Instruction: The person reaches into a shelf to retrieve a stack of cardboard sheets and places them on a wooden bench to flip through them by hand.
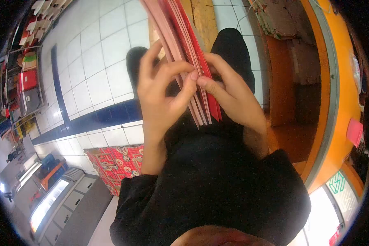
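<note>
A long stack of red and pale pink sheets (178, 39), which look like paper or thin card, stands edge-up between my hands. My left hand (164, 86) is on its left side, thumb and index finger pinched together at the sheet edges. On the other side, my right hand (235, 92) grips the red outer sheet (212, 98), its thumb against the edges and its fingers behind. The two thumbs nearly meet. Toward my body the sheet ends fan slightly apart. The far end of the stack runs out of view at the top.
Beneath the stack is a wooden board or bench (207, 20). An orange cabinet (328, 74) with brown inner shelves is close on my right. Left are white floor tiles (86, 78), a loaded rack (28, 82), a red patterned cover (115, 164) and grey drawers (76, 201).
</note>
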### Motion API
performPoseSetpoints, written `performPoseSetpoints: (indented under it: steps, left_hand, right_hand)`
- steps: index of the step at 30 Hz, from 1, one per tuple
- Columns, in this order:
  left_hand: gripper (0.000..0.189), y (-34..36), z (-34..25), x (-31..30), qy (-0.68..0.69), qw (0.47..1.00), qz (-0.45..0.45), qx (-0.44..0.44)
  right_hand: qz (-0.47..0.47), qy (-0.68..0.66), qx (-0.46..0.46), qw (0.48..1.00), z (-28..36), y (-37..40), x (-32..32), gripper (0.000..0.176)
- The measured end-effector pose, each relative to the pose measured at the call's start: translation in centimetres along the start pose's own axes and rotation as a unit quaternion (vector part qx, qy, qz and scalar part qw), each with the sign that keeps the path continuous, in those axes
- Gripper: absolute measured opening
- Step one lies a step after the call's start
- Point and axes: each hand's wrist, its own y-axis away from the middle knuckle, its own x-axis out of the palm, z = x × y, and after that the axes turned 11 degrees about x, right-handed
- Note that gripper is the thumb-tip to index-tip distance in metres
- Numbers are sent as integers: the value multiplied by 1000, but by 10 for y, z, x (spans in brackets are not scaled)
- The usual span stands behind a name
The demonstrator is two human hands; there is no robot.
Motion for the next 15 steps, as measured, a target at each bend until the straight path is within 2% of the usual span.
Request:
performPoseSetpoints:
  steps: [2, 15]
  left_hand:
    - [14, -3, 3, 0, -51, 996, 10, 70]
    - [12, -2, 1, 2, -27, 998, 8, 65]
  right_hand:
    - [-2, -4, 3, 1000, 1, 0, -1, 48]
    - [-7, 1, 12, 1000, 1, 1, -2, 50]
